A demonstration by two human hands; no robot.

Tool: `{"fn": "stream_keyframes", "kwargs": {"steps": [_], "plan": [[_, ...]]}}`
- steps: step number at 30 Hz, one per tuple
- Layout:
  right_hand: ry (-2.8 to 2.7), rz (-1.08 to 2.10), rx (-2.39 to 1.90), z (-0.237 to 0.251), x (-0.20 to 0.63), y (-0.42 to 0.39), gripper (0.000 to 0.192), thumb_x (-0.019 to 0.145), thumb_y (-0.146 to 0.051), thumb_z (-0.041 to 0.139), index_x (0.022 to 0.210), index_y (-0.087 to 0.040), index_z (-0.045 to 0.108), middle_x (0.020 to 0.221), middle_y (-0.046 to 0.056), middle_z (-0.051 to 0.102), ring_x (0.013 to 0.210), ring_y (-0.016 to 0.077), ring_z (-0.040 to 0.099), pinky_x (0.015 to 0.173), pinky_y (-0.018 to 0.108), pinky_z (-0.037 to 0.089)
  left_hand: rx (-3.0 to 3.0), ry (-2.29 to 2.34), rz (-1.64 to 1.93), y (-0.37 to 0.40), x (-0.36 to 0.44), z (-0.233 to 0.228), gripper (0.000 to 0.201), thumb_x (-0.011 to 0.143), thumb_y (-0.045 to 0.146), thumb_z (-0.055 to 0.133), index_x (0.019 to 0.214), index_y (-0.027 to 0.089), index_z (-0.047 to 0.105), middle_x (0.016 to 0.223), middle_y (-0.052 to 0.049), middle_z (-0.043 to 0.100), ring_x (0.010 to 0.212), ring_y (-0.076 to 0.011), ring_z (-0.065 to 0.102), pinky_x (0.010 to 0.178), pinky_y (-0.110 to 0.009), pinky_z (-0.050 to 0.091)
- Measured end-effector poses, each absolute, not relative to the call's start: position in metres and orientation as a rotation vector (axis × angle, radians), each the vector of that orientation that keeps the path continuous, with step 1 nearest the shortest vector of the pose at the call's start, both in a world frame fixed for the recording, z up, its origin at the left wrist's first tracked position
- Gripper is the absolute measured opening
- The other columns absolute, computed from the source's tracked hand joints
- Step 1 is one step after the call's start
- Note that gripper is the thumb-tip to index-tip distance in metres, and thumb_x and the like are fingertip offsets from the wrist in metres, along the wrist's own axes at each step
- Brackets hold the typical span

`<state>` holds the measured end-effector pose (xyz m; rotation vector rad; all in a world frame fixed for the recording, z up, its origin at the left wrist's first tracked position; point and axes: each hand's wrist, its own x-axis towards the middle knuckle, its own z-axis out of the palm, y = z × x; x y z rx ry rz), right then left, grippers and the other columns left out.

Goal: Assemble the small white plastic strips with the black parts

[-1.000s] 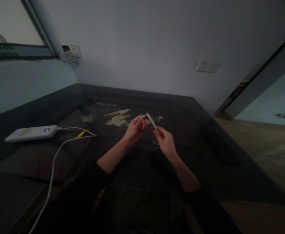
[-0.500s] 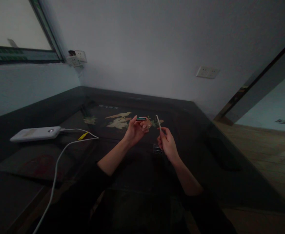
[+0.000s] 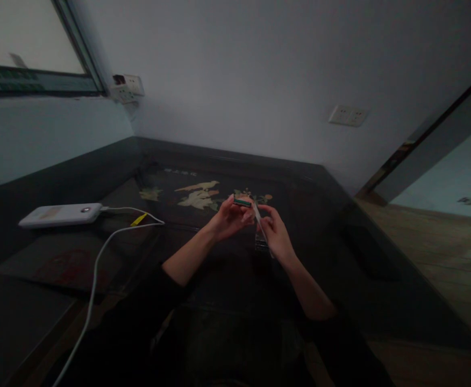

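Observation:
My left hand pinches a small dark object with a teal edge at its fingertips. Close beside it, my right hand holds a thin white strip, whose upper end meets the small object. Both hands hover above a dark table with a pale bird and flower picture on its top. A small ribbed dark item lies on the table just under my right hand, partly hidden by it.
A white power bank lies at the left of the table, with a white cable running off the front edge. Wall sockets sit on the back wall and more sockets in the corner. Wooden floor lies to the right.
My hands had drawn apart with the strip upright; now they are together again, the strip tilted down against the small object. The view shifted slightly.

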<state>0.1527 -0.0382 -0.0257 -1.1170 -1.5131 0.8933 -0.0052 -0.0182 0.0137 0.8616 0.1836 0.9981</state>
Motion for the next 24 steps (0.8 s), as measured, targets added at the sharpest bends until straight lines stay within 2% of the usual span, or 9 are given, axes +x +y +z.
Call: {"fn": "stream_keyframes", "kwargs": {"steps": [2,6,8,12,18,24], "plan": [[-1.544,0.889,-1.124,-0.024,0.152,-0.039,0.037,0.085,-0.036,0.049,0.118,-0.021,0.051,0.067,-0.002,0.054,0.055,0.0116,0.048,0.052,0.023,0.037,0.885,0.16,0.993,-0.018,-0.005,0.012,0.051,0.076,0.065,0.051,0.073,0.015,0.061,0.054,0.002,0.04,0.052,-0.0096,0.04,0.056,-0.025,0.037],[-1.575,0.905,-1.156,-0.022,0.15,-0.04,0.02,0.082,-0.032,0.052,0.093,-0.018,0.061,0.07,0.001,0.058,0.06,0.013,0.053,0.053,0.024,0.04,0.9,0.161,0.99,-0.018,-0.006,0.012,0.051,0.075,0.065,0.052,0.075,0.015,0.062,0.053,0.002,0.041,0.053,-0.0101,0.041,0.057,-0.026,0.037],[-1.558,0.957,-1.179,-0.022,0.149,-0.04,0.019,0.08,-0.033,0.053,0.089,-0.018,0.061,0.066,0.0,0.056,0.055,0.0123,0.051,0.048,0.023,0.038,0.889,0.187,0.991,-0.019,-0.005,0.012,0.051,0.076,0.065,0.05,0.074,0.016,0.062,0.052,0.002,0.04,0.053,-0.0105,0.042,0.058,-0.026,0.038],[-1.496,1.038,-1.196,-0.022,0.147,-0.041,0.022,0.077,-0.036,0.056,0.088,-0.018,0.061,0.059,-0.002,0.051,0.043,0.0104,0.045,0.039,0.022,0.034,0.882,0.203,1.011,-0.02,-0.004,0.014,0.052,0.078,0.066,0.047,0.069,0.016,0.059,0.052,0.002,0.04,0.053,-0.0111,0.043,0.058,-0.027,0.038],[-1.485,0.973,-1.209,-0.019,0.149,-0.042,0.02,0.076,-0.033,0.057,0.085,-0.016,0.062,0.056,-0.002,0.051,0.041,0.0095,0.045,0.039,0.022,0.034,0.865,0.241,1.059,-0.018,-0.003,0.015,0.05,0.08,0.063,0.046,0.07,0.016,0.06,0.051,0.003,0.041,0.052,-0.0102,0.042,0.057,-0.026,0.038],[-1.521,0.892,-1.236,-0.014,0.15,-0.044,0.03,0.074,-0.029,0.059,0.1,-0.014,0.062,0.058,-0.003,0.053,0.045,0.0096,0.047,0.042,0.021,0.034,0.962,0.435,1.228,-0.004,0.002,0.004,0.039,0.085,0.048,0.049,0.074,0.013,0.062,0.053,0.002,0.048,0.055,-0.0087,0.046,0.064,-0.023,0.04]]}}
